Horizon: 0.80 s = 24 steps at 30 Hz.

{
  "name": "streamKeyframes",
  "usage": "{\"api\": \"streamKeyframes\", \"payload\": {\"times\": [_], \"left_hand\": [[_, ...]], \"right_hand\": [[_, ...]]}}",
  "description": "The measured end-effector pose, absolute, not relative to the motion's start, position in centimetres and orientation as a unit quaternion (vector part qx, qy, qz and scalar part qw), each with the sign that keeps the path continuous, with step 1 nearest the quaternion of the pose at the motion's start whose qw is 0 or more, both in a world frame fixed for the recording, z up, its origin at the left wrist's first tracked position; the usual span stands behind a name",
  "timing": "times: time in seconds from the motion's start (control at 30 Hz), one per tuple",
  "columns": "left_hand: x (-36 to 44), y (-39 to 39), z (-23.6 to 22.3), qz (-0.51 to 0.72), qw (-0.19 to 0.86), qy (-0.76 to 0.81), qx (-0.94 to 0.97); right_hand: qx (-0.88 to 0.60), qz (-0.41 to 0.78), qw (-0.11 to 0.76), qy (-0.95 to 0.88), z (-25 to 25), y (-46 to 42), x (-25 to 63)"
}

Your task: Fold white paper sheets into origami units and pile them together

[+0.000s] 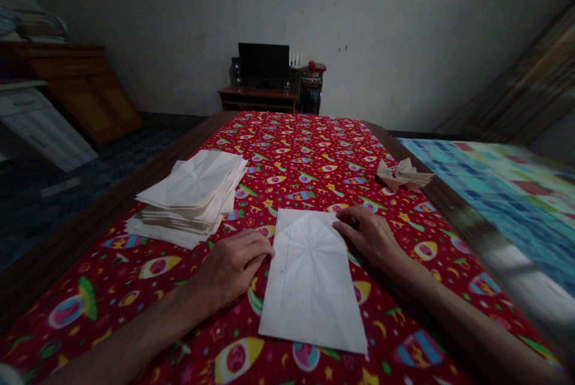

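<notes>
A white sheet of paper [314,295] lies on the red patterned cloth in front of me, with creases fanning out from a point in its upper half and a thin greenish line along its left side. At its left edge is my left hand [240,262], its thumb and fingers pressed together on the paper's rim. My right hand [371,235] has its thumb and fingers closed at the upper right corner. To the left rests an uneven stack of similar creased papers [193,187]. A folded paper piece [404,174] sits at the far right of the cloth.
The red cloth [300,160] covers a long table with a dark wooden edge [148,193]. A bed-like surface with a blue checked cover [485,193] runs along the right. Beyond the table stand a black monitor [263,60] and speakers; wooden cabinets [85,88] are at left.
</notes>
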<state>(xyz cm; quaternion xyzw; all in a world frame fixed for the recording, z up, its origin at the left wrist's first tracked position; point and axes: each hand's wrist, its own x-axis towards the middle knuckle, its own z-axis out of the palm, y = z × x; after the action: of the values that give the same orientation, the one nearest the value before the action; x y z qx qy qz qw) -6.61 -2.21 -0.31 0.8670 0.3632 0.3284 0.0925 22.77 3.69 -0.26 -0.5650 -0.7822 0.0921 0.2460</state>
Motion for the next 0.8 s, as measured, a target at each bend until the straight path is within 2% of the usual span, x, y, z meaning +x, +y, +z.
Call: {"api": "streamKeyframes", "payload": {"times": [0.27,0.4,0.53,0.8], "left_hand": [[-6.6,-2.3,-0.3,0.322,0.087,0.365,0.869],[-6.5,-1.9,-0.2,0.345,0.093,0.379,0.854],[-6.0,-0.3,0.3,0.359,0.093,0.459,0.807],[-4.2,1.9,1.7,0.302,0.216,0.532,0.761]], "right_hand": [[-0.571,0.088,0.199,-0.792,0.0,4.1,22.8],[-0.582,0.145,0.253,-0.759,-0.1,4.0,22.6],[-0.559,0.236,0.317,-0.729,-0.1,3.8,22.4],[-0.538,0.298,0.364,-0.7,-0.2,3.7,22.3]]}}
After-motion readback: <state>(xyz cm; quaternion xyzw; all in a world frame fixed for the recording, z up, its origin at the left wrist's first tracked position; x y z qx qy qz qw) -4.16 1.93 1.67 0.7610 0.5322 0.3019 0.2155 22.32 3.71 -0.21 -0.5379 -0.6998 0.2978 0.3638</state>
